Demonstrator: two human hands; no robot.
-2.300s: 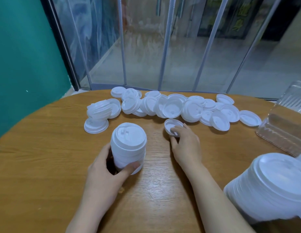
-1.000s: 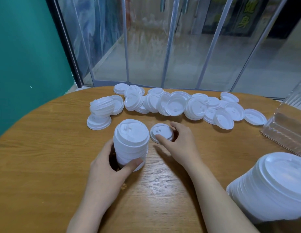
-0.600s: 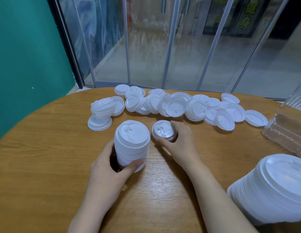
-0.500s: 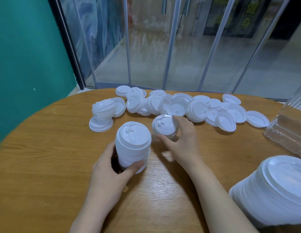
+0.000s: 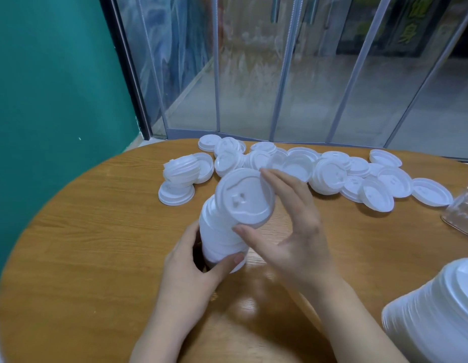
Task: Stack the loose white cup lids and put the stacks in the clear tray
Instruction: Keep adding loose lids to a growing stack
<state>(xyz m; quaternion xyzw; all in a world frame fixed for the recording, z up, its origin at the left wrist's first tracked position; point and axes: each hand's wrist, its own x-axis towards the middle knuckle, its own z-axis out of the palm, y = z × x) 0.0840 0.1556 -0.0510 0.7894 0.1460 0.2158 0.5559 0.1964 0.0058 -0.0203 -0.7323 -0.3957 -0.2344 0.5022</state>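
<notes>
On the wooden table (image 5: 70, 258), our right hand (image 5: 288, 231) pinches a lid (image 5: 244, 197), tilted, just above the stack (image 5: 219, 239) our left hand (image 5: 193, 279) grips.

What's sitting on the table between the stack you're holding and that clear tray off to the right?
In the head view, loose white lids lie scattered between the stack and the clear tray, with bare wooden table nearer the camera.

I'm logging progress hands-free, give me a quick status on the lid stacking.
Left hand grips the stack. Right hand pinches one lid, tilted over the stack top. Loose lids wait behind. Nothing in the way.
</notes>
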